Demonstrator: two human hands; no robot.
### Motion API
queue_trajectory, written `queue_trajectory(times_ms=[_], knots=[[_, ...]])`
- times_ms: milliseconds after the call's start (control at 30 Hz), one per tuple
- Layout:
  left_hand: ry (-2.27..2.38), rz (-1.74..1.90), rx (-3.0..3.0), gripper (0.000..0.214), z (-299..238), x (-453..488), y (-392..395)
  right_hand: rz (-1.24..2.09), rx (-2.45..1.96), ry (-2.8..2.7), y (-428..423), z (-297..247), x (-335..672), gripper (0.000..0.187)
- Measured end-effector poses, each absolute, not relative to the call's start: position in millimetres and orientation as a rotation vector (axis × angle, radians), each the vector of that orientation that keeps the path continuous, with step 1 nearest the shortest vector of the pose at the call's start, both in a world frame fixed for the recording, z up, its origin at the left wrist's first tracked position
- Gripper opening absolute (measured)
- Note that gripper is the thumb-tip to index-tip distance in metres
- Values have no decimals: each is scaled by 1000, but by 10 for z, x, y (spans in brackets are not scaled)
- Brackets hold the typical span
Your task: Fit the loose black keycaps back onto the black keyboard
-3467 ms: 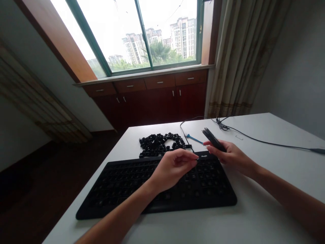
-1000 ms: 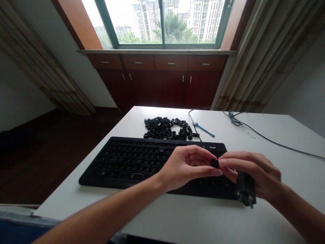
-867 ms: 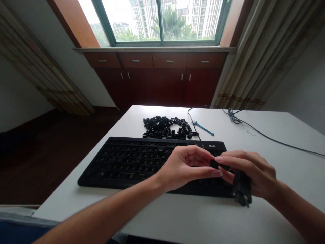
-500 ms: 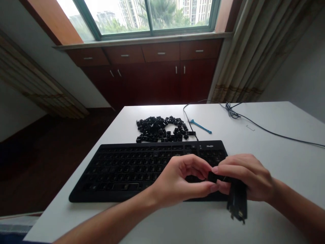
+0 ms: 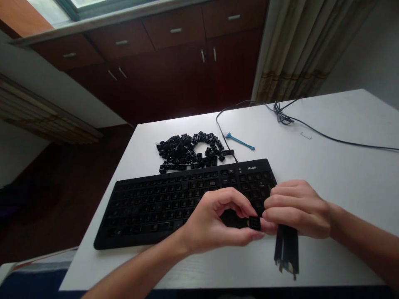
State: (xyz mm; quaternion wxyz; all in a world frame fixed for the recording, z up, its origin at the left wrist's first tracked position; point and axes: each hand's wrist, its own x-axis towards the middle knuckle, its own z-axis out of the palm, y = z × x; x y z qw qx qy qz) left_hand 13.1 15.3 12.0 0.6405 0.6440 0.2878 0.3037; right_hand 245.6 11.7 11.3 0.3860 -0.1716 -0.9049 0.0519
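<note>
My left hand (image 5: 212, 220) pinches a small black keycap (image 5: 254, 223) between thumb and fingertips, above the lower right part of a black keyboard (image 5: 131, 224). Closed beside it, my right hand (image 5: 296, 209) grips a black tool (image 5: 286, 249) whose lower end hangs down with small metal prongs. A right fingertip reaches to the keycap. Most keys on the keyboard have their caps off. My hands cover part of the number pad. Behind the keyboard lies a pile of loose black keycaps (image 5: 177, 150).
A blue stick-like tool (image 5: 240, 141) rests behind the keyboard near its cable (image 5: 218, 124). Farther right are a bundled cable (image 5: 282, 114) and a thin bent wire (image 5: 306, 136) on the white table (image 5: 336, 174). Wooden cabinets (image 5: 162, 79) stand beyond.
The view has tipped down and turned. My right fingers have curled over more, and the keycap in my left hand is turned and shows more clearly. Both hands keep their holds.
</note>
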Motion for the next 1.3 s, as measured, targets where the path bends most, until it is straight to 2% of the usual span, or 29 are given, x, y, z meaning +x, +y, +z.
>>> queue_trajectory(times_ms=[433,767,1033,1300], knots=[[628,725,1543,30,144,143,163,-50,-340,-2410,105,288,2482,7],[629,722,1516,28,159,143,156,71,-375,-2411,82,240,2513,13],[615,737,1516,29,160,147,168,89,-459,-2317,18,12,2561,16],[603,743,1538,29,161,155,175,36,-415,-2347,32,77,2546,17]])
